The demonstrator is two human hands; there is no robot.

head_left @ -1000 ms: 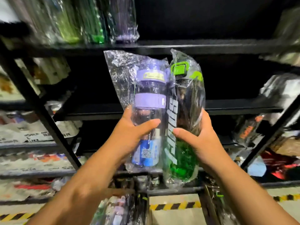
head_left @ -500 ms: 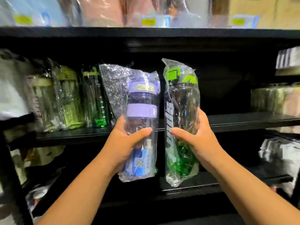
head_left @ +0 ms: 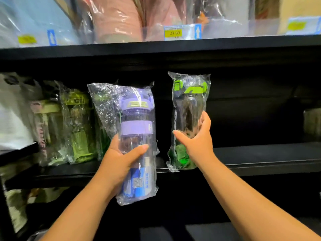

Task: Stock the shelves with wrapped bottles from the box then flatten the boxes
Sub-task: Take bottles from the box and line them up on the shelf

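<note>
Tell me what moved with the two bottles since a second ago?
The right hand lifted the green bottle away from the purple bottle, up to the shelf, its bottom at the front edge. The left hand still grips the purple one, lower. Neither was let go.

We have both arms raised and stretched forward, bare from the forearm up, coming in from the lower corners of the view and drawing closer toward the wrists. Our left grip (head_left: pixel 121 157) curls round the lower half of a purple wrapped bottle (head_left: pixel 137 115), with the thumb (head_left: pixel 140 147) laid across the front and the fingers hidden behind. Our right grip (head_left: pixel 196 141) sits higher and further forward, holding a green wrapped bottle (head_left: pixel 189 105) at its middle, thumb pointing left across the front and fingers (head_left: pixel 205 119) wrapped round the right side. The two grips are apart and do not touch. Both wrists are nearly straight.
</note>
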